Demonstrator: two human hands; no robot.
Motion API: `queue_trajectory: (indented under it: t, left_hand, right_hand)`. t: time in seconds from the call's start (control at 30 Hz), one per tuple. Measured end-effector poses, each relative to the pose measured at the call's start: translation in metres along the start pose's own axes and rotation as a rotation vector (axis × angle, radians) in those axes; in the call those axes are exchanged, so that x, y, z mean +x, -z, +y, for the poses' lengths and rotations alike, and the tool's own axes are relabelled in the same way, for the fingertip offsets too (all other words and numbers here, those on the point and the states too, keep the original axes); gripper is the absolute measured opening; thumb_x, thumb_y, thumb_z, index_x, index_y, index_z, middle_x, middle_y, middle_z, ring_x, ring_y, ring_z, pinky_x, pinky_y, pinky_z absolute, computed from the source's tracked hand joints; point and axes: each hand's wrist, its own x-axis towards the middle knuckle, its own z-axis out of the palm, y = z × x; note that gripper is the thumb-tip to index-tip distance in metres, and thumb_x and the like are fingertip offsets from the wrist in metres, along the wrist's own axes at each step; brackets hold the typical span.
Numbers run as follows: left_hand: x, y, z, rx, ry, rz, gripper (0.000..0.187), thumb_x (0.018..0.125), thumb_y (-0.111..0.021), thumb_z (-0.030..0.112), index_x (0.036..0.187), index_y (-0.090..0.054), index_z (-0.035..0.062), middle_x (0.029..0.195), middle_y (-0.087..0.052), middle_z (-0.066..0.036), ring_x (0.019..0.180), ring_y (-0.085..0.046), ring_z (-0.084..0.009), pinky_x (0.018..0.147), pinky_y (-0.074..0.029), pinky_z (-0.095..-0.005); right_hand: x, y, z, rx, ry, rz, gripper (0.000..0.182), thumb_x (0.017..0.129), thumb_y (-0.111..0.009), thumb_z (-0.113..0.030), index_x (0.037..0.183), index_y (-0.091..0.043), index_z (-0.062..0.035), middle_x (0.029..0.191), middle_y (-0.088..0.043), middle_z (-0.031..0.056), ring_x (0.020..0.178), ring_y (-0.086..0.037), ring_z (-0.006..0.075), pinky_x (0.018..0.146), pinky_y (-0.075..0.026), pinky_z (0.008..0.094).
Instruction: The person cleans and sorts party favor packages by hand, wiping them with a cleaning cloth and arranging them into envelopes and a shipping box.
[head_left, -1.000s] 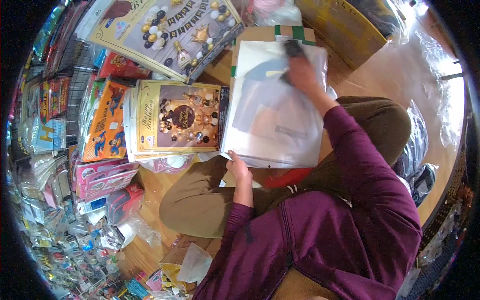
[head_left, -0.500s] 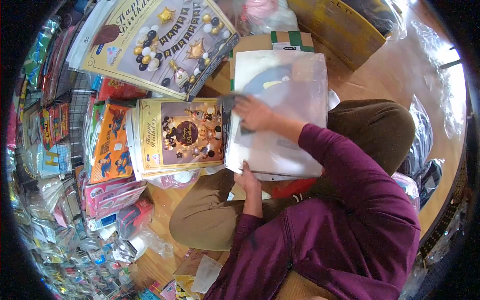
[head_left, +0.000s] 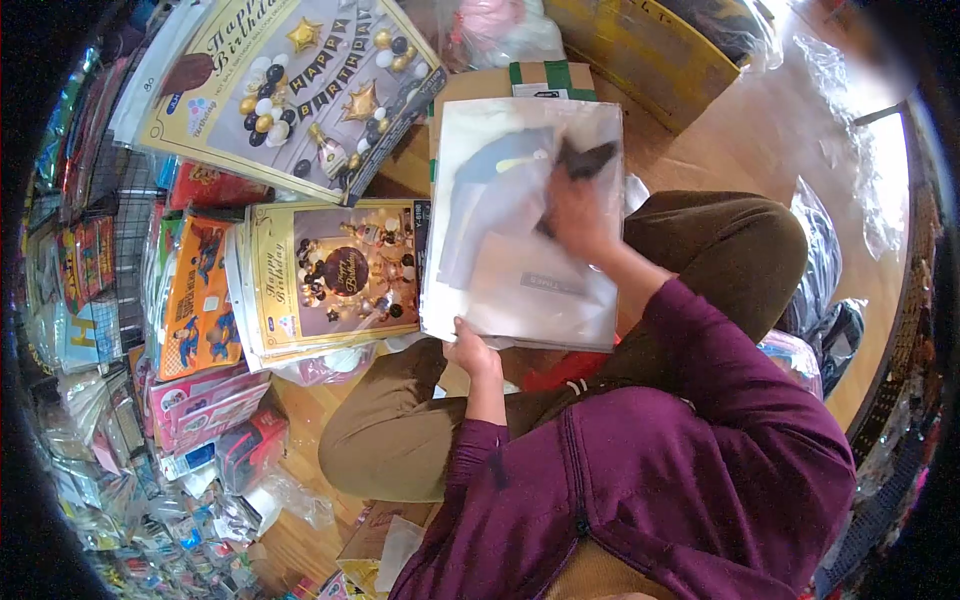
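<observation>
A large flat packet in clear plastic (head_left: 480, 260), with a pale sheet and a dark curved print, lies over a cardboard box and my lap. My left hand (head_left: 472, 352) pinches its lower left edge, thumb on top. Over the upper right part of the packet is my right hand (head_left: 583, 215), closed round a dark cloth (head_left: 588, 160) and blurred by motion. Left of the packet lies a stack of yellow "Happy Birthday" packets (head_left: 270, 270), touching or nearly touching its edge.
A bigger "Happy Birthday" packet (head_left: 225, 100) lies at the upper left. Behind the plastic packet is the cardboard box with green tape (head_left: 590, 85). A yellow box (head_left: 660, 65) stands farther back. Many bagged goods (head_left: 205, 290) crowd the left side.
My right hand has swept the dark cloth from the packet's left edge to its upper right. My left hand still holds the lower left edge. The whole view has shifted slightly.
</observation>
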Motion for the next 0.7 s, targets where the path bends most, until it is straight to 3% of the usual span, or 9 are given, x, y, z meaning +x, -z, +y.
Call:
queue_trajectory:
  t: [0.03,0.07,0.13,0.2,0.27,0.33,0.4,0.5,0.7]
  left_hand:
    - [0.001,-0.002,0.002,0.005,-0.013,0.002,0.022,0.086,-0.05,0.003,0.106,-0.05,-0.0064,0.101,-0.057,-0.012,0.089,-0.055,-0.0191,0.077,-0.046,-0.0329]
    - [0.0,-0.005,0.003,0.006,-0.023,0.007,0.021,0.086,-0.05,0.002,0.105,-0.051,-0.0066,0.101,-0.057,-0.012,0.089,-0.055,-0.0189,0.077,-0.046,-0.0329]
    - [0.0,-0.007,0.006,0.015,-0.021,0.004,0.021,0.086,-0.05,0.002,0.104,-0.051,-0.0073,0.101,-0.057,-0.012,0.089,-0.055,-0.0195,0.078,-0.045,-0.0332]
    - [0.003,-0.007,0.01,0.035,-0.029,0.013,0.021,0.085,-0.051,0.001,0.104,-0.052,-0.008,0.102,-0.057,-0.013,0.089,-0.056,-0.0201,0.08,-0.045,-0.0335]
    - [0.008,-0.008,0.013,0.109,-0.083,-0.012,0.021,0.085,-0.051,-0.001,0.104,-0.052,-0.0095,0.103,-0.057,-0.013,0.09,-0.056,-0.0202,0.081,-0.044,-0.0335]
    - [0.012,-0.011,0.018,0.081,-0.122,-0.035,0.026,0.084,-0.051,0.0,0.108,-0.051,-0.0096,0.105,-0.057,-0.014,0.089,-0.056,-0.0204,0.079,-0.044,-0.0333]
    - [0.019,-0.011,0.024,0.058,-0.12,-0.114,0.026,0.084,-0.05,-0.002,0.109,-0.051,-0.0096,0.105,-0.057,-0.014,0.09,-0.056,-0.0207,0.08,-0.043,-0.0332]
    - [0.03,-0.023,0.036,0.031,-0.197,-0.176,0.028,0.083,-0.05,-0.002,0.109,-0.05,-0.0109,0.105,-0.057,-0.014,0.09,-0.056,-0.0208,0.08,-0.044,-0.0326]
    - [0.039,-0.017,0.031,-0.152,0.012,-0.26,0.04,0.083,-0.059,0.015,0.115,-0.044,-0.0048,0.107,-0.054,-0.013,0.096,-0.053,-0.021,0.082,-0.043,-0.0357]
  right_hand:
    - [-0.013,0.035,-0.034,-0.019,0.1,-0.313,0.055,0.076,-0.046,-0.017,0.127,-0.034,0.002,0.131,-0.035,0.0219,0.109,-0.042,0.0356,0.096,-0.03,0.0434]
    - [-0.031,0.01,-0.048,0.215,0.202,-0.331,0.059,0.078,-0.047,-0.021,0.13,-0.03,0.0007,0.133,-0.035,0.0192,0.112,-0.041,0.0347,0.099,-0.028,0.0429]
    - [-0.074,0.012,-0.076,0.121,0.628,-0.227,0.057,0.08,-0.047,-0.025,0.13,-0.033,-0.0019,0.135,-0.035,0.0137,0.12,-0.037,0.0299,0.103,-0.024,0.0424]
    - [-0.075,0.008,-0.076,0.26,0.739,-0.046,0.049,0.079,-0.048,-0.024,0.121,-0.044,-0.0006,0.127,-0.042,0.017,0.114,-0.043,0.03,0.101,-0.028,0.0421]
    - [-0.043,-0.008,-0.063,0.117,0.406,-0.16,0.039,0.077,-0.049,-0.022,0.108,-0.05,0.0008,0.115,-0.049,0.0194,0.107,-0.047,0.0317,0.098,-0.031,0.0412]
    - [-0.007,-0.007,-0.013,0.113,0.114,-0.117,0.044,0.082,-0.041,-0.018,0.121,-0.043,0.002,0.119,-0.047,0.0216,0.117,-0.039,0.0304,0.098,-0.028,0.0463]
    - [0.014,-0.025,0.051,-0.154,0.138,0.318,0.047,0.082,-0.045,-0.025,0.123,-0.042,-0.0015,0.121,-0.046,0.0156,0.117,-0.039,0.0303,0.097,-0.029,0.046]
    - [0.031,0.016,0.077,-0.066,-0.111,0.149,0.05,0.085,-0.046,-0.029,0.128,-0.036,-0.0056,0.133,-0.035,0.0125,0.124,-0.031,0.0333,0.101,-0.025,0.0467]
    - [0.011,0.006,0.051,-0.029,-0.09,0.132,0.051,0.086,-0.044,-0.028,0.129,-0.033,-0.0038,0.137,-0.03,0.0147,0.124,-0.028,0.0382,0.102,-0.023,0.0489]
